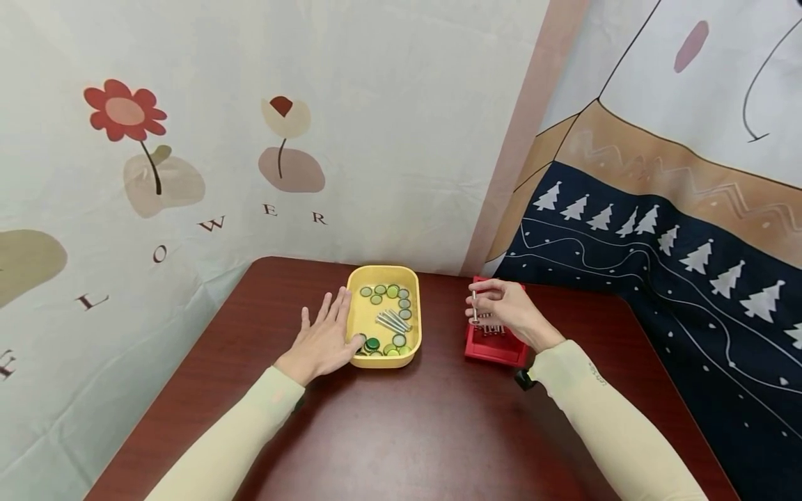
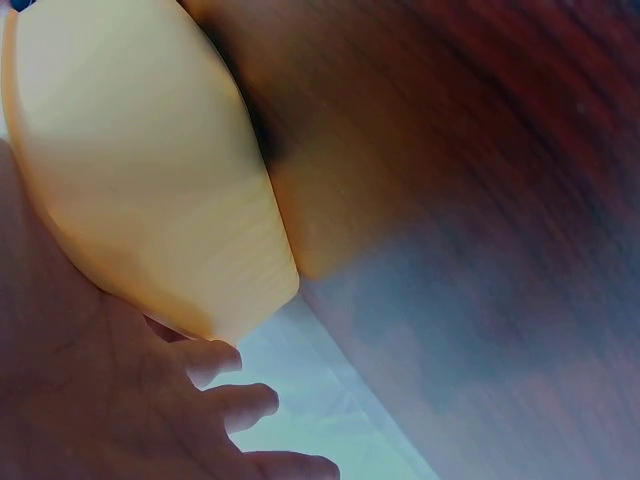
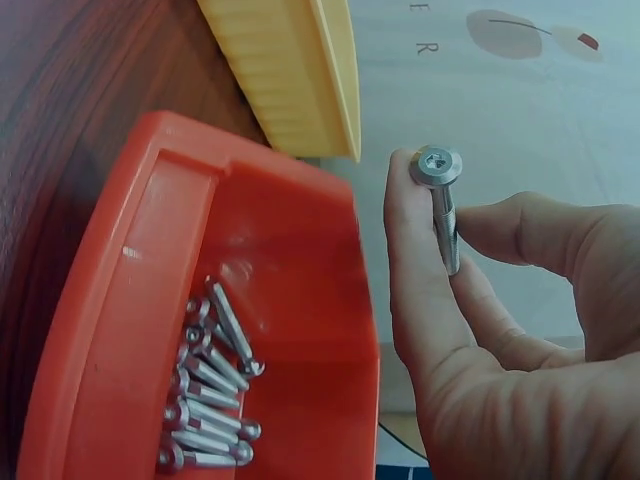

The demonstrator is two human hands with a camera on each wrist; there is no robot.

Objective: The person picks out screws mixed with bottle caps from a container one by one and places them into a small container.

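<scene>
Between thumb and fingers, my right hand (image 1: 510,313) pinches a silver bolt (image 3: 446,205) with a hex-socket head. It holds the bolt over the red bin (image 1: 495,356), head end toward the camera in the right wrist view. Several similar bolts (image 3: 210,390) lie piled inside that bin. My left hand (image 1: 321,346) rests along the left side of the yellow tray (image 1: 368,320), fingers straight and spread, thumb at the rim. In the tray lie several long silver bolts (image 1: 393,321) in a bundle, with round green and grey discs (image 1: 372,344) around them.
Both containers stand toward the back of the dark red-brown table (image 1: 413,431), with a strip of tabletop between them. Behind the table hangs a pale printed cloth (image 1: 388,139); a dark blue tree-patterned cloth (image 1: 626,257) drapes along the right side.
</scene>
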